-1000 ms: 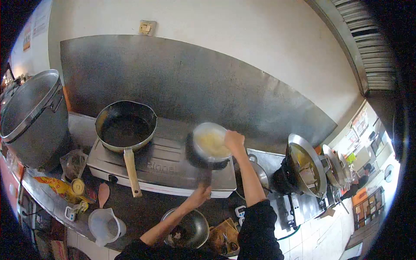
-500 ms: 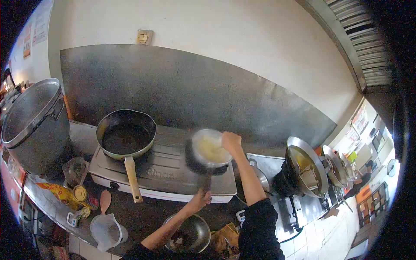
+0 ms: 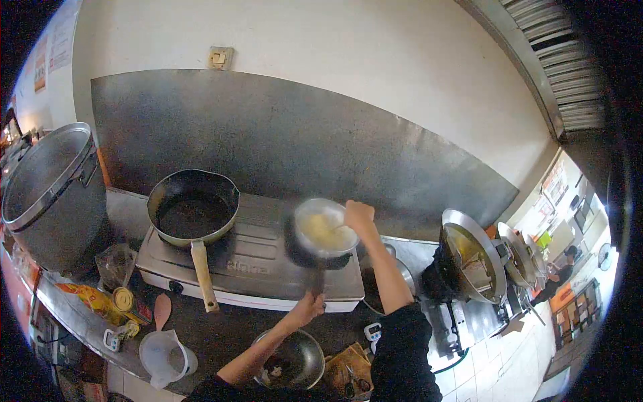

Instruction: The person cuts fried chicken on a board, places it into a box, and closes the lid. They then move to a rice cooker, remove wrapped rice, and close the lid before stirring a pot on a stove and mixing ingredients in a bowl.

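Observation:
A saucepan with pale yellow food inside is over the right side of the two-burner stove. My left hand is closed around its dark handle, at the stove's front edge. Over the pan's right rim, my right hand is closed on a thin utensil that dips into the pale yellow food; its kind is hidden by the hand and the blur. On the left burner sits a dark frying pan, its pale handle pointing toward me.
At far left stands a tall metal pot. A measuring jug, pink spatula and open can lie front left. Below my left arm is a metal bowl. Woks stand at right; a person is beyond.
My right hand has shifted slightly up and right at the pan's rim, and the food in the pan looks stirred. My left hand stays on the handle.

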`<state>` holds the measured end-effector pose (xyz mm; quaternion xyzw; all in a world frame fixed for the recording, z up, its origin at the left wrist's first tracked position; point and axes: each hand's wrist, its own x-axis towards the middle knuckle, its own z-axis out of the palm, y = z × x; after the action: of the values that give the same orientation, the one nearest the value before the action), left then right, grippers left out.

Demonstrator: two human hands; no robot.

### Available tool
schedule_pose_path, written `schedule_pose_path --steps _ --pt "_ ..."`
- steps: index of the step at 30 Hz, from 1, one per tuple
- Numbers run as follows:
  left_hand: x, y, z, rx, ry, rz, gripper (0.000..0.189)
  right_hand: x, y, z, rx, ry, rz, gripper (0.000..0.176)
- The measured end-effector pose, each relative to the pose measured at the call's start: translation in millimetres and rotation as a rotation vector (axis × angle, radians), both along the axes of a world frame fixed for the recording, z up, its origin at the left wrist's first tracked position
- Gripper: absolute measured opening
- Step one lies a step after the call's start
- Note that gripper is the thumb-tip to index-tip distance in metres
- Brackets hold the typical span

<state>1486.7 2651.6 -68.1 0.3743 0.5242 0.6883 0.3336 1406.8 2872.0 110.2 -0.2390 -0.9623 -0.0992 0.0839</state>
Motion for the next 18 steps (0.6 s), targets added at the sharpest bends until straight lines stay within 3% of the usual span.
schedule_pose_path --steps 2,5,8,11,14,18 --pt "-7 8 -28 -0.027 0.031 -0.054 0.031 13 -14 22 -0.028 0.079 -0.029 0.02" --pt "3 0 4 -0.066 0.03 0.055 0.033 3 2 -10 0.023 -0.093 0.078 0.02" --pt "-10 17 -39 -0.039 -0.077 -0.068 0.037 4 -15 37 0.077 -0.184 0.135 0.018" --pt "0 -3 8 -0.14 0.027 -0.016 0.038 6 -39 93 0.244 -0.201 0.191 0.016" --pt "0 -6 17 -0.227 -0.028 -0.02 0.035 11 -64 138 0.279 -0.185 0.197 0.018" --pt "2 -2 9 -0.11 -0.125 -0.009 0.037 10 -71 162 0.377 -0.092 0.202 0.014"
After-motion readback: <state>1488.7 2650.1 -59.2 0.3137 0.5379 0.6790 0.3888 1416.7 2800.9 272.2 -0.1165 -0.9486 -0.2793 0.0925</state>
